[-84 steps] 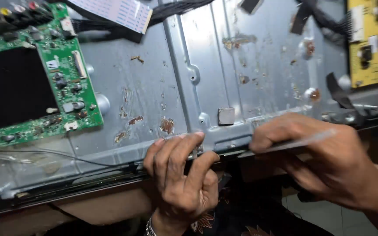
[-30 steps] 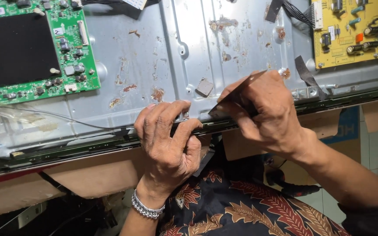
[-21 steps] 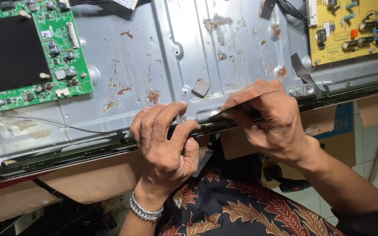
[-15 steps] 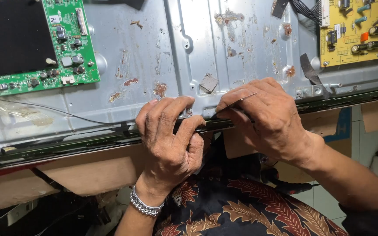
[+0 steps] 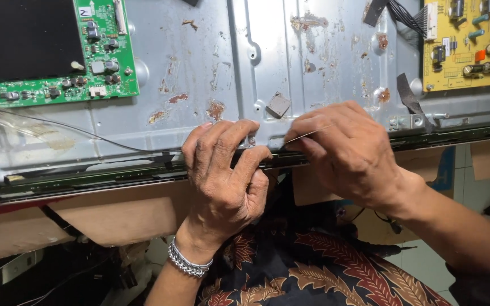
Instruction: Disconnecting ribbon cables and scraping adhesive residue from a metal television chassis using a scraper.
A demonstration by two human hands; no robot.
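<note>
Hiding its fingertips, the right hand (image 5: 350,156) pinches a thin strip (image 5: 307,134); left hand (image 5: 225,173) grips the panel edge (image 5: 114,173).

Landmark: metal back panel (image 5: 199,73), lying flat across the view.
Far-left corner: circuit board (image 5: 52,51) on the panel.
Far-right corner: second circuit board (image 5: 469,45) on the panel.
Middle: small square pad (image 5: 279,105) on the panel, just behind the hands.
Near edge: dark frame strip (image 5: 86,175) runs along it.
Left hand (image 5: 225,170): on the near edge, fingers over the strip.
Right hand (image 5: 347,150): just right of the left hand, on the same edge.
Thin flat strip (image 5: 307,134): under the right hand's fingers.
Loose wire (image 5: 86,133): on the panel, left of the hands.
</note>
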